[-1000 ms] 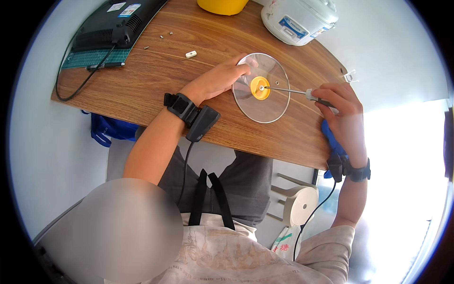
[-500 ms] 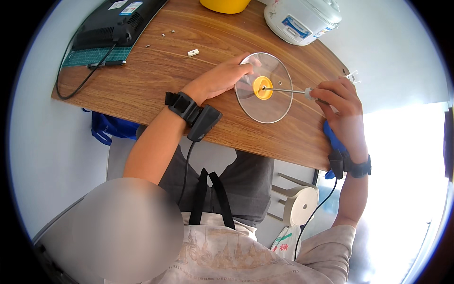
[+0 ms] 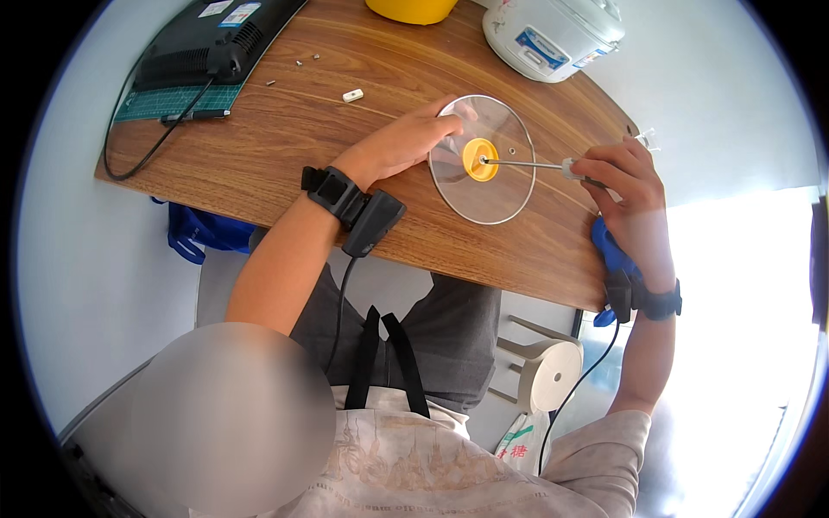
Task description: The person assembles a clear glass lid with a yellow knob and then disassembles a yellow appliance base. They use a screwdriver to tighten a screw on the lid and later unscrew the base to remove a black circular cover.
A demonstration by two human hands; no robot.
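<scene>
A round glass pot lid [image 3: 496, 198] with a metal rim stands tilted on edge above the table. My left hand [image 3: 414, 142] grips its left side, with the thumb on the near face and the other fingers partly hidden behind the glass. At the lid's middle is a yellow round knob base [image 3: 475, 173]. My right hand [image 3: 626, 181] is closed round the clear handle of a screwdriver [image 3: 535, 165]. The screwdriver's metal shaft points left, and its tip is at the centre of the yellow piece.
On the wooden table [image 3: 302, 164] lie a small white block [image 3: 352, 96] and several tiny metal pieces [image 3: 299, 62]. A white rice cooker [image 3: 553, 39] and a yellow container [image 3: 413, 9] stand at the back. Far left are a black device [image 3: 190, 56] and a green cutting mat [image 3: 142, 105].
My right hand has shifted slightly to the right with the screwdriver, and its grip has turned a little. The left hand and the lid are almost unmoved.
</scene>
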